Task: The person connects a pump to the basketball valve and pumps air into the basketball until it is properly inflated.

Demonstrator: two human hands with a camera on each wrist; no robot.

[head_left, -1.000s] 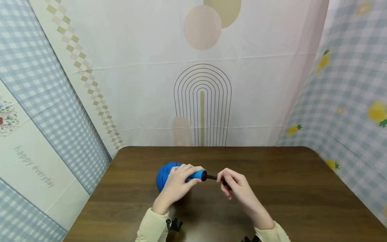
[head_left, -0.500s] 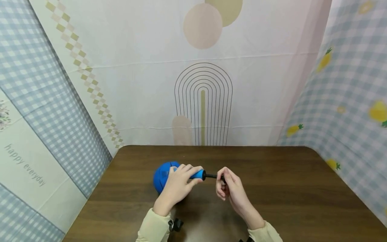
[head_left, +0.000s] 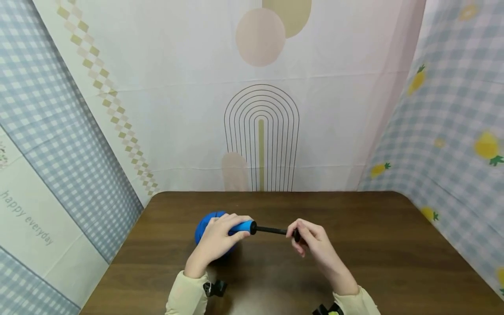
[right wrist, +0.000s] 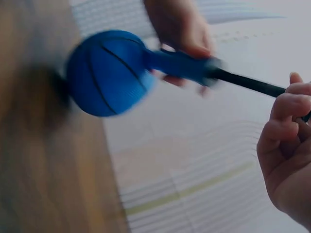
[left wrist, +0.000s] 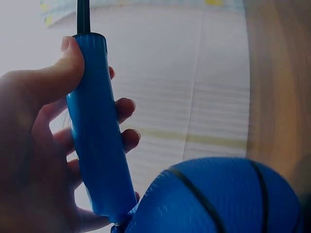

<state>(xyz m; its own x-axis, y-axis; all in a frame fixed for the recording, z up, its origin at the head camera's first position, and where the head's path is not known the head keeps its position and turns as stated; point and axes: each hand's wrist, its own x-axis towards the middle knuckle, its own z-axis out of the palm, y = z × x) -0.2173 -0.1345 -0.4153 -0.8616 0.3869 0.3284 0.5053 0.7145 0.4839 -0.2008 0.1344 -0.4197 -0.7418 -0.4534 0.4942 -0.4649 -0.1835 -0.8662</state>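
A blue hand pump [left wrist: 97,126] lies in the grip of my left hand [head_left: 214,238], its fingers and thumb wrapped round the barrel. From the barrel's end a black rod [head_left: 271,230] sticks out to the right. My right hand [head_left: 315,245] pinches the black handle [head_left: 297,235] at the rod's far end, largely covered by the fingers. A blue ball [right wrist: 109,73] with black seams sits at the pump's other end, joined there in the left wrist view. In the head view my left hand partly hides this ball.
The brown wooden table [head_left: 374,245] spreads beneath both hands. A pale printed cloth [head_left: 189,122] hangs behind its far edge, with checked cloths [head_left: 445,144] at the sides. Black straps [head_left: 215,288] with small devices sit at the wrists.
The rod slid somewhat into the barrel half a second ago and now stands further out. My left hand, pump and ball have shifted left, while my right hand has moved right.
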